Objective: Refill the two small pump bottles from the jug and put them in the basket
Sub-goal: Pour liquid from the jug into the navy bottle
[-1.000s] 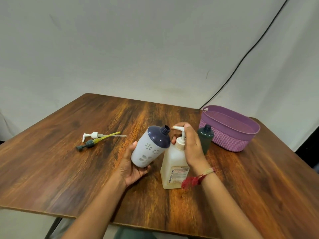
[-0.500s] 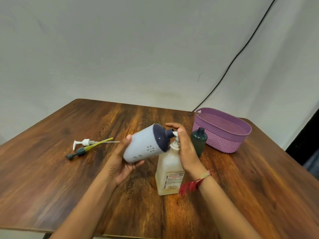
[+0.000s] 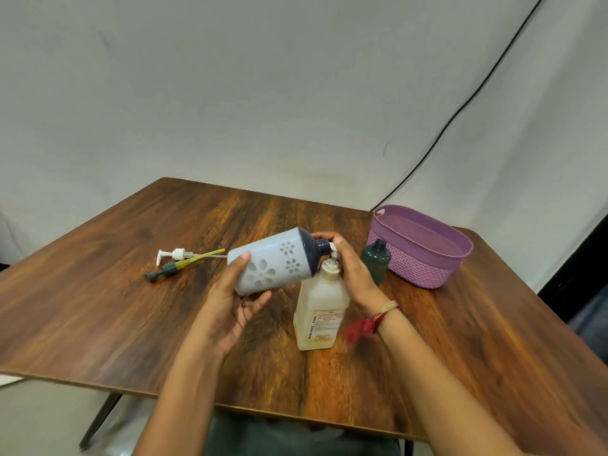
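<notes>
My left hand (image 3: 230,301) is gripping the tilted white flowered plastic bottle (image 3: 273,264); my right hand (image 3: 353,271) is curling over the pump (image 3: 333,250) of the cloudy plastic jug (image 3: 320,311). If the neck is slipping off, soap may spill.

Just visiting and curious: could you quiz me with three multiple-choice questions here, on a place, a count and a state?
1. The dark green bottle stands: A) on the table beside the purple basket; B) inside it; C) on a shelf.
2. Count the loose pump heads lying on the table: A) one; B) three; C) two.
3. The white flowered bottle is: A) upright; B) tilted, neck at the jug's spout; C) capped.
Answers: 1A, it stands outside the basket wall; 2C, a white and a dark one; 3B, the left hand holds it slanted.
</notes>
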